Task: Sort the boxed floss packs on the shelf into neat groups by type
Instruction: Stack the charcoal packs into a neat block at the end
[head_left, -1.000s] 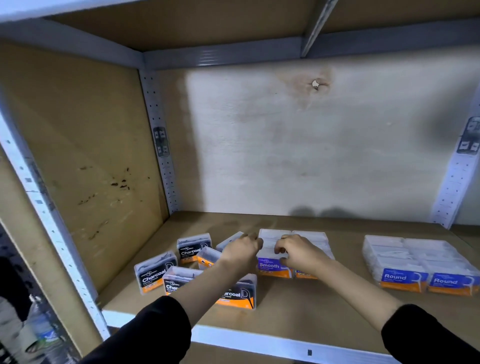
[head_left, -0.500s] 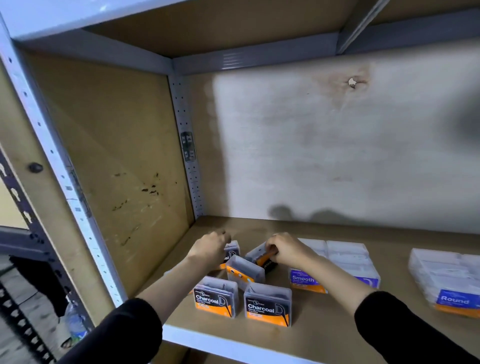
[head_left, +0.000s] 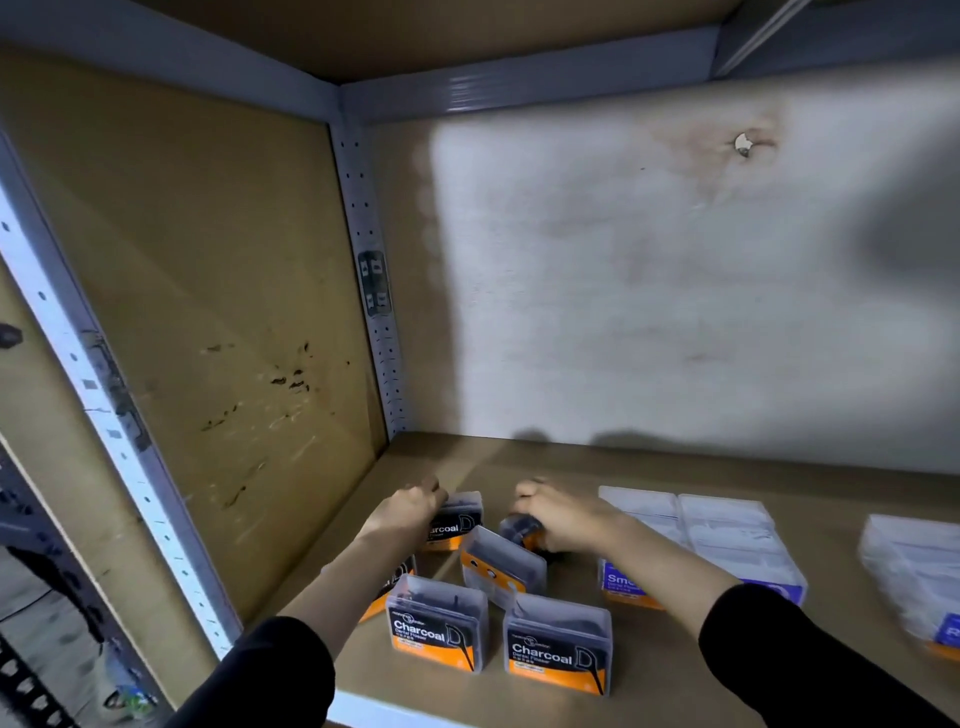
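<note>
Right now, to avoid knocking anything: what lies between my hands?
Head view: the Charcoal pack the left hand holds and the dark pack the right hand grips.

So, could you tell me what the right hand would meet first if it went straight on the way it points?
The right hand, gripping a dark box, would probably meet the Charcoal box that the left hand holds, though depth is unclear.

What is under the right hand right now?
A dark pack with an orange edge pokes out from under the right hand, whose fingers curl round it. Its label is covered, so its type cannot be read. The left hand grips a Charcoal pack beside it.
</note>
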